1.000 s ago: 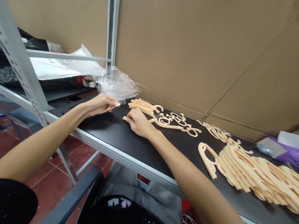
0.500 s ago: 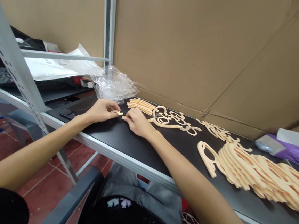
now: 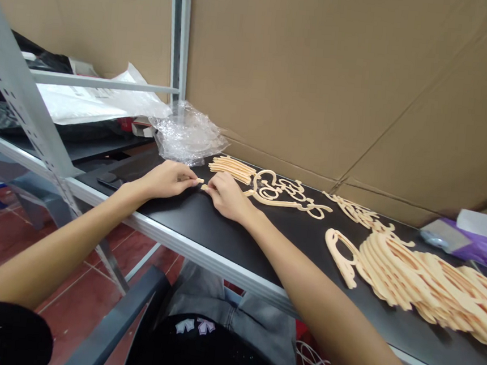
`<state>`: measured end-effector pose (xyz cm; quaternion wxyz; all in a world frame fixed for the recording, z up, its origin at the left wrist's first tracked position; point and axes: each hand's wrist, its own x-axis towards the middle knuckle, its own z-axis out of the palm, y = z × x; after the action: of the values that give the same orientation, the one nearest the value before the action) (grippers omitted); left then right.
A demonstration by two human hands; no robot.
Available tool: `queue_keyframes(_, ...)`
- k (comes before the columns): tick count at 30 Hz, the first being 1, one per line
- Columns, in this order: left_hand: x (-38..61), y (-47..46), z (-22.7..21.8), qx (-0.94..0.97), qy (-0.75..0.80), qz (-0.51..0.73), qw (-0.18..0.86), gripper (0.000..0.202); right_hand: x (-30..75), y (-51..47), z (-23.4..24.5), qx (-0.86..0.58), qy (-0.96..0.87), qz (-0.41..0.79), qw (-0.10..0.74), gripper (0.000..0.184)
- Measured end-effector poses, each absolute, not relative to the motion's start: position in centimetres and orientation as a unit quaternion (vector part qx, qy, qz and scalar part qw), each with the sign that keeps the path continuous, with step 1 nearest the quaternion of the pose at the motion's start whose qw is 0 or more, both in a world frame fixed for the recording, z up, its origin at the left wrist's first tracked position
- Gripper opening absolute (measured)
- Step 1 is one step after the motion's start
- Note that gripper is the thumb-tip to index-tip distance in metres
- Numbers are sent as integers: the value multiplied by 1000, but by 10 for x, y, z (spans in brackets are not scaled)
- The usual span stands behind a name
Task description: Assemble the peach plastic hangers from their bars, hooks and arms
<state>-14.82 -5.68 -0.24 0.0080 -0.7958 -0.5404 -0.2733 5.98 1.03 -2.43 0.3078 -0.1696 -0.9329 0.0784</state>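
Above the near left part of the black tabletop, my left hand (image 3: 169, 179) pinches a small cream plastic piece (image 3: 200, 180) between thumb and fingertips. Just to its right, my right hand (image 3: 227, 195) is closed on another cream plastic piece (image 3: 204, 187), whose tip pokes out of the fingers. The two tips are close together with a narrow gap; the rest of each piece is hidden by my fingers. Behind my right hand lie a neat stack of cream strips (image 3: 234, 169) and several loose curved, hook-like hanger parts (image 3: 280, 203).
A large pile of cream plastic hanger parts (image 3: 410, 276) covers the right of the tabletop (image 3: 263, 247), with smaller hooks (image 3: 360, 214) behind it. A purple tissue pack (image 3: 472, 242) lies far right. Crumpled clear plastic (image 3: 190, 135) lies by the metal post (image 3: 179, 40). Cardboard (image 3: 341, 89) stands behind.
The fingers of my left hand have closed more around its piece, and its tip has shifted slightly right and up. My right hand has barely moved. The whole view has shifted slightly.
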Motion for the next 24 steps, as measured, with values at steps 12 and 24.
queue_keyframes(12,-138,-62,-7,-810,-526,-196,168,32,59,12,-27,-196,-929,73,305,13)
queue_keyframes(24,-128,-68,-3,-806,-541,-109,216,35,59,12,-27,-212,-931,66,291,13)
